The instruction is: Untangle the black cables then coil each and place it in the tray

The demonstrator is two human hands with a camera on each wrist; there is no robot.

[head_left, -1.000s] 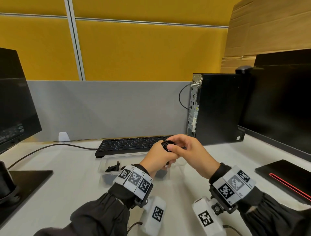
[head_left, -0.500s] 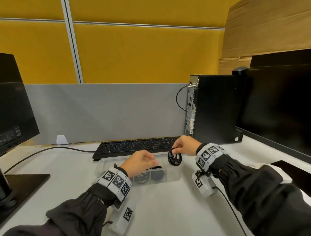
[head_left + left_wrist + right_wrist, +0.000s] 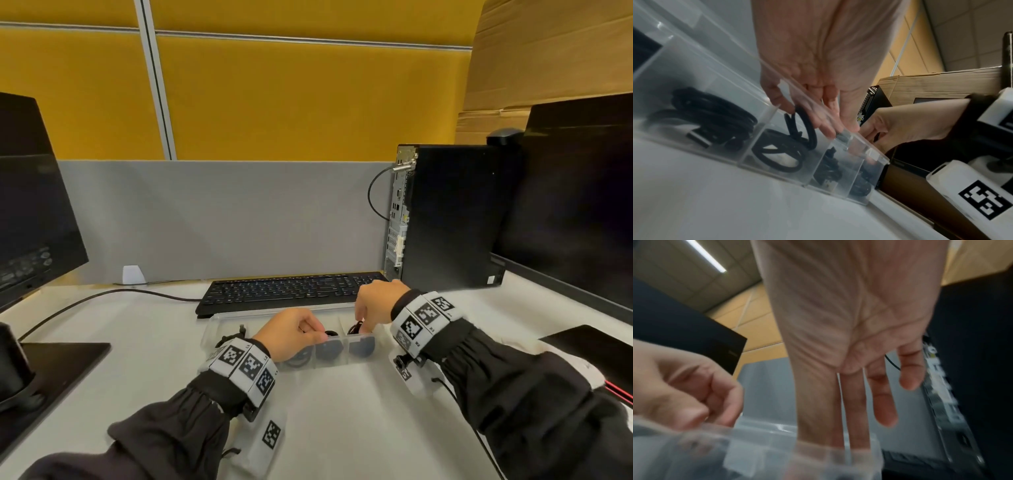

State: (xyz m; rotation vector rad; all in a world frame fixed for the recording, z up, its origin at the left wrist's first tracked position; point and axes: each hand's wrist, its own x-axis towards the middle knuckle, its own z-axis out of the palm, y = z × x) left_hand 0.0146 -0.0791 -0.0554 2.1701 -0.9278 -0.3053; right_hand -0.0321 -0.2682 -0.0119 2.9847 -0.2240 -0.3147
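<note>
A clear divided tray (image 3: 219, 322) lies in front of the keyboard, with a black cable coil in each of several compartments (image 3: 715, 116). My left hand (image 3: 318, 334) reaches into a middle compartment. Its thumb and fingers (image 3: 828, 116) pinch a loop of the coil (image 3: 785, 155) standing there. My right hand (image 3: 363, 325) points straight down into the right end compartment. Thumb and first two fingers hold the top of another black coil (image 3: 354, 330), while the last two fingers (image 3: 908, 369) spread free. The frosted tray wall (image 3: 818, 459) blurs those fingertips.
A black keyboard (image 3: 291, 291) sits just behind the tray and a PC tower (image 3: 448, 219) stands behind my right hand. Monitors (image 3: 34, 212) flank both sides, the left one on a flat base (image 3: 51, 370). A cable (image 3: 102, 298) runs across the desk at left.
The right hand has carried its coil from the air down into the right end of the tray. The left hand has moved right along the tray onto a coil.
</note>
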